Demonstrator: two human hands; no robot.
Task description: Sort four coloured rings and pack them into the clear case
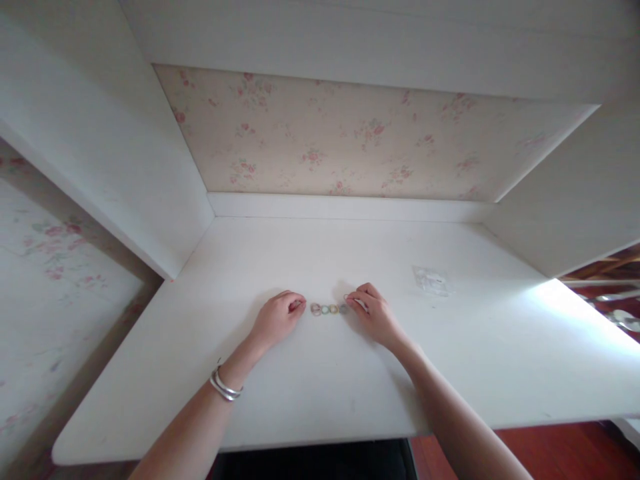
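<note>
A short row of small coloured rings (325,309) lies on the white desk (300,393) between my hands, in pinkish, green, yellow and greyish tones. Just left of the row, my left hand (279,316) rests with thumb and fingers pinched together; whatever they may hold is too small to make out. My right hand (373,311) is at the row's right end, beside the greyish ring (343,309). Its thumb and fingertips pinch a thin ring (346,297), whose curved edge pokes out to the left. Silvery bangles (226,387) circle my left wrist.
A crumpled clear plastic bag (432,281) lies to the right of my right hand. White side panels (165,167) and an overhead board (375,47) enclose the desk, with flowered wallpaper (320,140) behind. A black seat (315,460) shows below the front edge.
</note>
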